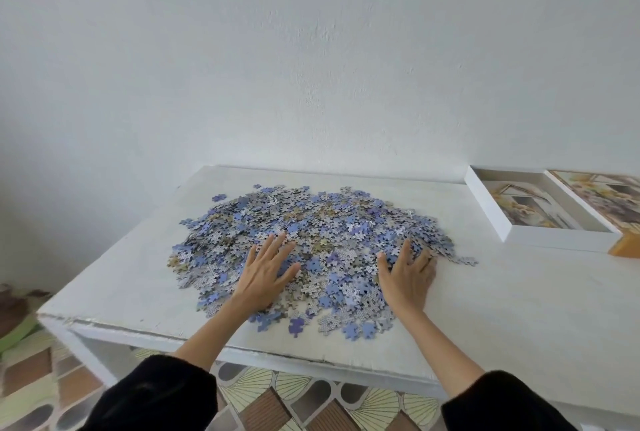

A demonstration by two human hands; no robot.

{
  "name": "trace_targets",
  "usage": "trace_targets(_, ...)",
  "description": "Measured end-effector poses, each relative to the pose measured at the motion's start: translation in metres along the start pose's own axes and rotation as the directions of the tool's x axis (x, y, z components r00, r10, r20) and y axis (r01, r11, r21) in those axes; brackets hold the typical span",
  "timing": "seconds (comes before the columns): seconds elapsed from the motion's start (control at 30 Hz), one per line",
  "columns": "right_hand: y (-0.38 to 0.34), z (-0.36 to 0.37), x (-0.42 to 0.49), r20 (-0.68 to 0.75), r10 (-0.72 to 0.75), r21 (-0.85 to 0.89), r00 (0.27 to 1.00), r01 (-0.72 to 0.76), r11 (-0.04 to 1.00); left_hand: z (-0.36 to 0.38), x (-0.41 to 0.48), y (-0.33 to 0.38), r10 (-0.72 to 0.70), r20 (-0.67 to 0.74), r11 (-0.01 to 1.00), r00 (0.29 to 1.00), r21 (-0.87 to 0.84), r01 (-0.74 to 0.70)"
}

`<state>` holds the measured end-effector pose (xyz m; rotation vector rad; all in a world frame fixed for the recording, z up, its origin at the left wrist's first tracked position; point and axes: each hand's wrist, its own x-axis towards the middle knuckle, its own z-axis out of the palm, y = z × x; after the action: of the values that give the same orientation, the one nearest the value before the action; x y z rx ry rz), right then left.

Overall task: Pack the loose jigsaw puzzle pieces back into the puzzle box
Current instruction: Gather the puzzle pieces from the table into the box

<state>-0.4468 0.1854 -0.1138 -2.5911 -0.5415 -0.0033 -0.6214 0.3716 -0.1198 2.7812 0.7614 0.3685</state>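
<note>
Left hand (266,273) lies flat, fingers spread, atop the puzzle pieces (329,219); right hand (408,276) flat at their right edge.

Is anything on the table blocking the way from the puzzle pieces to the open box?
Nothing visible. Only bare table lies between the puzzle pieces and the box, whose lid lies beside it. The left hand and right hand rest directly on the pieces.
</note>
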Motion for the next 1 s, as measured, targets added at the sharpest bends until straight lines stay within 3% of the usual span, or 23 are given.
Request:
trace_targets(0.13, 0.003, -0.002, 0.0, -0.028, -0.008, 0.154, 1.0, 0.012, 0.988, -0.001, 0.002, -0.001, 0.011, 0.013, 1.0, 1.0, 0.022, -0.011)
trace_targets(0.3, 0.028, -0.023, 0.01, -0.151, -0.1, 0.383, 0.983, 0.151, 0.911, -0.002, 0.002, -0.001, 0.014, 0.019, 0.998, 1.0, 0.06, -0.015)
trace_targets(0.4, 0.051, -0.042, 0.03, -0.186, -0.146, 0.341, 0.972, 0.203, 0.918, -0.002, 0.002, -0.002, 0.015, 0.019, 0.998, 1.0, 0.057, -0.016)
trace_targets(0.57, 0.093, -0.054, 0.062, -0.023, -0.008, 0.177, 1.0, 0.012, 0.984, 0.0, 0.005, -0.006, 0.029, 0.003, 0.997, 1.0, 0.078, -0.029)
trace_targets(0.63, 0.094, -0.051, 0.066, 0.025, -0.019, 0.111, 1.0, 0.016, 0.994, 0.001, 0.005, -0.006, 0.031, 0.004, 0.997, 1.0, 0.075, -0.031)
trace_targets(0.83, 0.062, -0.035, 0.062, 0.085, -0.12, 0.141, 0.989, 0.107, 0.984, 0.001, 0.005, -0.006, 0.036, 0.006, 0.997, 0.999, 0.069, -0.036)
trace_targets(1.0, 0.046, -0.032, 0.057, 0.079, -0.098, 0.242, 0.992, 0.076, 0.967, -0.002, 0.004, -0.004, 0.027, 0.013, 0.999, 1.0, 0.045, -0.027)
